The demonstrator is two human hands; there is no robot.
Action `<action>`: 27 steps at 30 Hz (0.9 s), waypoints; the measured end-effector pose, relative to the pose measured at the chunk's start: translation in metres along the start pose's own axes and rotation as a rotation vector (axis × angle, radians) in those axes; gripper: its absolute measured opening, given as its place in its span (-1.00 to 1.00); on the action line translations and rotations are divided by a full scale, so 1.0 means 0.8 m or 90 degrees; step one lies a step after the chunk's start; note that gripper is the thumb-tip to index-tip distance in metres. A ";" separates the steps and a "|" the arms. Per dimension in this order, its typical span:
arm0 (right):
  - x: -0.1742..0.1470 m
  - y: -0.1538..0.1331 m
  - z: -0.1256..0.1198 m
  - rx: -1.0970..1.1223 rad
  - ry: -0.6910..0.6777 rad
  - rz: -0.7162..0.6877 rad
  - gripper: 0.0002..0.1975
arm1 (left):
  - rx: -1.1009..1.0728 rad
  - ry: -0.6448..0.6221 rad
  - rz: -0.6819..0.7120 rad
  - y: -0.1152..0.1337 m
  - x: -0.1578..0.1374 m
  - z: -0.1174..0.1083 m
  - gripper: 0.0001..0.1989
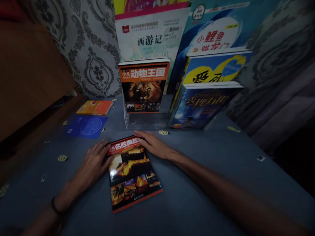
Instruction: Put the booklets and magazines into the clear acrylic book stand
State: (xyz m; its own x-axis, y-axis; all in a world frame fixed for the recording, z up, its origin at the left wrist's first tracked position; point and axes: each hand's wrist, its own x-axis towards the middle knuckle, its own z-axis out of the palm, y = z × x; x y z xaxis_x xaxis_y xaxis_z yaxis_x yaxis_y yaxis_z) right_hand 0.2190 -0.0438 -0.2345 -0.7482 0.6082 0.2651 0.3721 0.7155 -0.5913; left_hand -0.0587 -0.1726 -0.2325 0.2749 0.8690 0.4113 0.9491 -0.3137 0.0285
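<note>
A book [133, 170] with an orange-red and black cover, showing a fortress wall and small pictures, lies face up on the grey-blue tabletop. My left hand [94, 162] grips its upper left edge, the thumb over the cover. At the top right corner my right hand [153, 144] holds the same book, with fingers along the top edge. Past it, a matching book with a lion [143, 87] leans upright in a clear acrylic stand [146, 121]. Whether any fingers reach under the held book is hidden.
Right in the stand are a dark blue book [198, 106] and a blue-yellow book [215, 68]. Behind rise a pale book [152, 34] and a teal book [219, 27]. An orange book [95, 107] and a blue booklet [87, 127] lie left. A brown box [23, 77] stands far left.
</note>
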 end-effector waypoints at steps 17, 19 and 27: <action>0.008 0.007 -0.002 0.117 0.012 0.051 -0.36 | -0.140 -0.079 0.128 0.052 0.096 0.031 -0.62; 0.009 0.008 -0.001 0.109 0.012 0.046 -0.35 | -0.150 -0.088 0.138 0.056 0.092 0.029 -0.61; 0.007 -0.001 -0.005 0.096 0.005 0.043 -0.37 | -0.177 -0.116 0.178 0.084 0.061 0.017 -0.60</action>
State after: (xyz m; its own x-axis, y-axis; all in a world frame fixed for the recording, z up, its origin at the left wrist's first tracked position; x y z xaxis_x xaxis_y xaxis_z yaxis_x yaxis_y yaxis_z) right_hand 0.2166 -0.0394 -0.2295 -0.7198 0.6560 0.2273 0.3336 0.6139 -0.7155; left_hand 0.0205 -0.1458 -0.2228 0.5614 0.7818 0.2713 0.7639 -0.6157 0.1932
